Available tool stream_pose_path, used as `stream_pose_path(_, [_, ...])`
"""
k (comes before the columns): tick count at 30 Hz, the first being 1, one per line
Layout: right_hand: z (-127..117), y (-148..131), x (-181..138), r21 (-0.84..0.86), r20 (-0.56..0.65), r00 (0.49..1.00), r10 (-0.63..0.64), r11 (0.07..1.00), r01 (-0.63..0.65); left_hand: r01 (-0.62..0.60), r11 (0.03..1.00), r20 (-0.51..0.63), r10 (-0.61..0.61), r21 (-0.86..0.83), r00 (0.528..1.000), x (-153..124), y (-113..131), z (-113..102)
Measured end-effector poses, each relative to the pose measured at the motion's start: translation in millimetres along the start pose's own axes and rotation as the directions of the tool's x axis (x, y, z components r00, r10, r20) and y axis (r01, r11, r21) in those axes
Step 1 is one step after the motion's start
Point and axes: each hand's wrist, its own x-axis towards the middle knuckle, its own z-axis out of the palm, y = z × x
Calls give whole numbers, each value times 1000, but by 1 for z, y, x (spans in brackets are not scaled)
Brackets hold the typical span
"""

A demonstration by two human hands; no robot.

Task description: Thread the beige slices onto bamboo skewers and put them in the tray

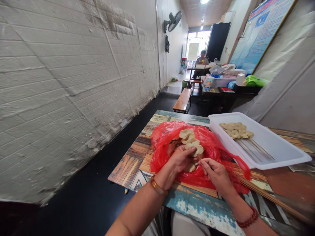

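Note:
My left hand [183, 159] is closed around a row of thin, round beige slices [192, 142], threaded one after another and held above an opened red plastic bag [209, 139]. Close beside it, my right hand [214, 170] pinches thumb and forefinger at the lower end of this row, on what looks like a thin skewer [198, 162]; the stick itself barely shows. More slices lie inside the bag, partly hidden by its film and my left hand. To the right, finished-looking skewers of similar slices [236, 130] rest in a white plastic tray [275, 160].
A bundle of bare wooden sticks [273, 195] lies on the patterned table [130, 164] at the right. Beyond are a wooden bench [182, 100] and a cluttered dark table [227, 91]. A person [202, 59] sits farther back. A white brick-patterned wall [73, 82] runs along the left.

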Motion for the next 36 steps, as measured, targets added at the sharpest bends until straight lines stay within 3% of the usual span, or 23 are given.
stream_pose_path(9, [1, 1, -1, -8, -22, 1000, 4, 1000, -5, -165, 985, -19, 166, 58, 986, -2, -6, 11])
stream_pose_path(21, [0, 3, -1, 24, -30, 1000, 2, 1000, -2, -147, 987, 23, 146, 64, 989, -5, -10, 15])
stream_pose_path(28, [1, -2, -2, -47, 5, 1000, -10, 999, 10, -136, 991, -87, 134, -15, 987, 1, -4, 7])
stream_pose_path(36, [2, -2, -3, -44, -8, 1000, 4, 999, -5, -101, 995, -114, 97, -27, 989, 0, -7, 9])
